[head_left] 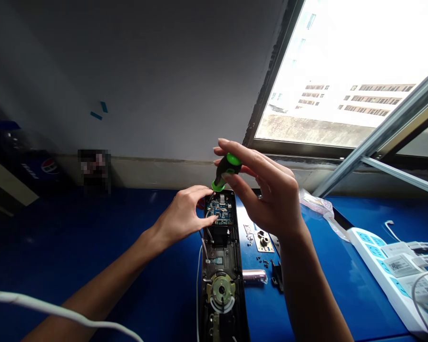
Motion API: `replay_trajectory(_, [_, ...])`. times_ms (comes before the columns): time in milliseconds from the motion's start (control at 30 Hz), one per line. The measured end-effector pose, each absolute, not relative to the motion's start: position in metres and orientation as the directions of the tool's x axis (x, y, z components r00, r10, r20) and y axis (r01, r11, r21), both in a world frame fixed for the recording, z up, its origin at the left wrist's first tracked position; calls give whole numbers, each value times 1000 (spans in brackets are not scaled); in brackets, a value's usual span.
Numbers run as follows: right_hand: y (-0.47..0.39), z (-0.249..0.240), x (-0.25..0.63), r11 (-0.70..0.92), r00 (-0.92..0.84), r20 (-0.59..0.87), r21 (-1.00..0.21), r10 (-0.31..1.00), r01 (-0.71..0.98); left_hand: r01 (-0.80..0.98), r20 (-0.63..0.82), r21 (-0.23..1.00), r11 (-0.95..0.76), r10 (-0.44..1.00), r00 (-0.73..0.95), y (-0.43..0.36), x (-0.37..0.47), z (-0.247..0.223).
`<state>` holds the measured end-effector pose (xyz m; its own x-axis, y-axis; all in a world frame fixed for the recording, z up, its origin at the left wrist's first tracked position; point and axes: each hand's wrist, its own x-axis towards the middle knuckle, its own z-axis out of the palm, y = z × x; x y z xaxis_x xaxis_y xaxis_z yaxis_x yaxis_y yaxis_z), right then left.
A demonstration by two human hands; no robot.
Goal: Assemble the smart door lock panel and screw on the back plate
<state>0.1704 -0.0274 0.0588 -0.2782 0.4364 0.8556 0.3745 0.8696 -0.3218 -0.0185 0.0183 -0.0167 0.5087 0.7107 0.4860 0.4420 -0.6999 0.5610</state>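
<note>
Fingers (249, 154) of the right hand (276, 190) clamp a green-and-black screwdriver (225, 168), tilted at the far end of a long black housing (237, 247); the left hand (181, 211), fingers apart, reaches over its blue circuit board (227, 217). Rightward, screws (260, 262) dot the bench (160, 294).

Screwdriver (225, 172) shows bright green and black, casing (239, 266) black, circuit board (225, 218) blue, round plate (216, 288) dull gold, cylinder (254, 277) pink, table (157, 299) deep blue, power strip (380, 285) white with pale-blue sockets (364, 238), wall (171, 85) grey with two small blue strips (96, 115).
</note>
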Motion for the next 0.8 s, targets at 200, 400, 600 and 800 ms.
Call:
replay_trajectory(200, [-25, 57, 170, 872, -236, 868, -345, 437, 346, 427, 446, 610, -668, 735, 511, 19, -19, -18])
replay_trajectory(400, [-25, 57, 168, 874, -263, 859, -340, 439, 348, 460, 412, 608, -647, 752, 514, 19, -18, -18])
replay_trajectory(600, [-25, 59, 167, 884, -258, 896, -243, 363, 400, 468, 455, 583, -664, 744, 488, 19, -18, -21])
replay_trajectory(800, [-29, 60, 165, 892, -281, 861, -346, 425, 290, 422, 459, 616, -665, 738, 495, 18, -19, -21])
